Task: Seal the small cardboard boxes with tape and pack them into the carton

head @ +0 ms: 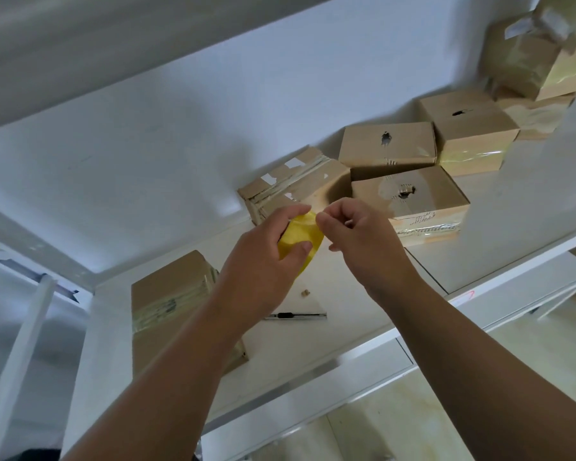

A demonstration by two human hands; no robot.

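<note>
A white shelf board (pixel 519 234) runs along a white wall, with another shelf overhead and pale floor tiles (pixel 446 410) below its front edge. Above the bare middle of the board, the left hand (pixel 263 261) grips a yellow roll of packing tape (pixel 300 237), while the right hand (pixel 363 241) pinches the roll's upper rim with curled fingers. A taped brown cardboard box (pixel 170 294) sits near left, partly hidden by the forearm. Small brown cardboard boxes (pixel 409 201) cluster at the back right, the farthest blurred and cut off. A slim utility knife (pixel 296 316) lies between the arms.
</note>
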